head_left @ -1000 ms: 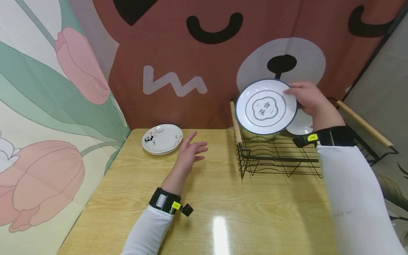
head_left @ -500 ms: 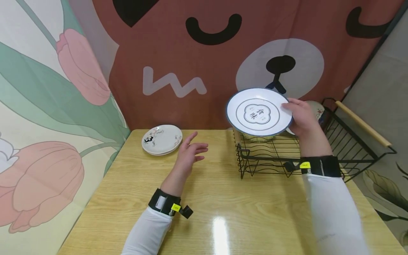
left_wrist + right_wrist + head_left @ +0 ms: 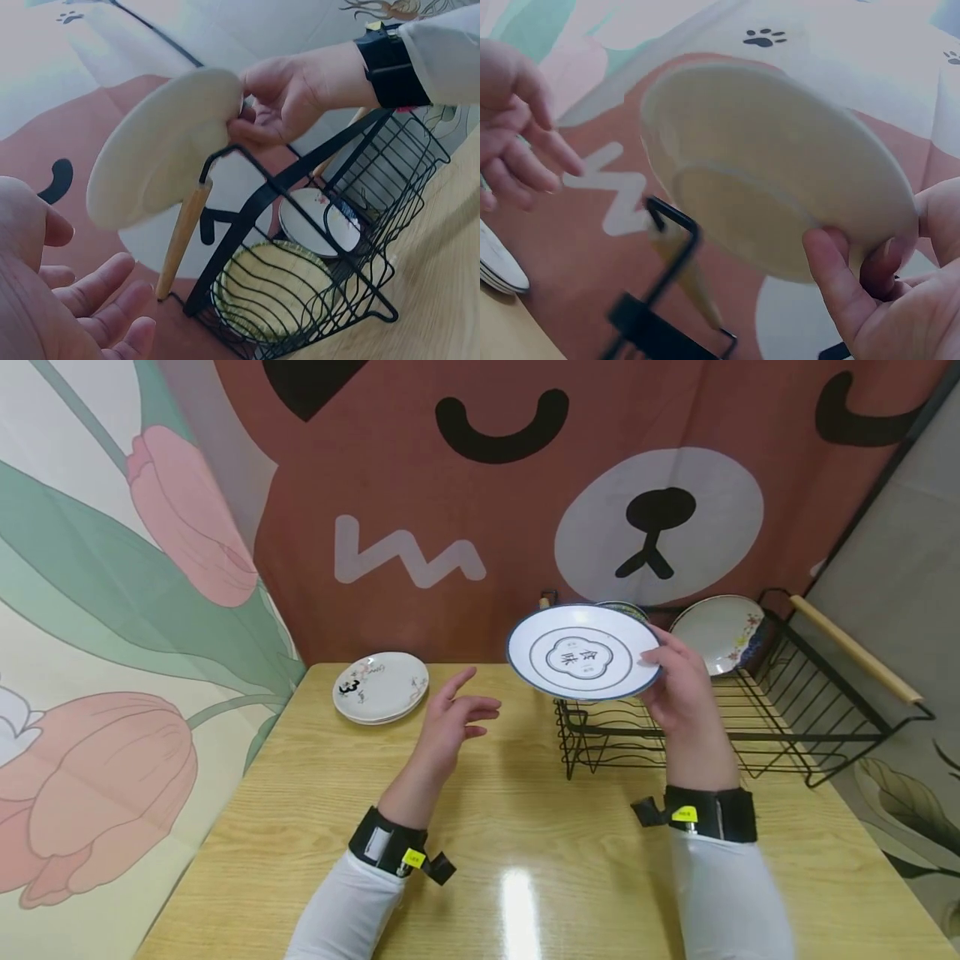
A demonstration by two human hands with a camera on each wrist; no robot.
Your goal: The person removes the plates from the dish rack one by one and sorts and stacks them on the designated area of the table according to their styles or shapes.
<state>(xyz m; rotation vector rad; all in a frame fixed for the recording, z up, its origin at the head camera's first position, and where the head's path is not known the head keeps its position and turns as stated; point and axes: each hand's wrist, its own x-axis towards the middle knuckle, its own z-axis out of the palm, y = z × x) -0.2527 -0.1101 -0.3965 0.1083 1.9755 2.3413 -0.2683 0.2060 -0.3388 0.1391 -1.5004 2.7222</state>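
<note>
A white plate [image 3: 525, 652] with a blue rim and a printed centre is held by its right edge in my right hand [image 3: 681, 687], thumb on top and fingers beneath. It hovers, tilted, above the left end of a black wire dish rack [image 3: 622, 731]. In the right wrist view the underside of this plate [image 3: 742, 150] shows, with fingertips against it. My left hand [image 3: 450, 727] is held over the table with relaxed, spread fingers and touches nothing. Just left of it, small white plates [image 3: 390, 681] with a floral print lie stacked.
Inside the rack stand a flower-patterned plate [image 3: 716, 627] and a green-rimmed plate [image 3: 277, 289], both leaning back. The rack has wooden handles [image 3: 855, 647] at its ends. A wooden table [image 3: 570, 868] lies below, with a printed cloth wall [image 3: 420, 618] behind.
My right hand has moved left and down, carrying the blue-rimmed plate from over the rack's middle towards its left end. The plate has tipped flatter. My left hand has barely shifted.
</note>
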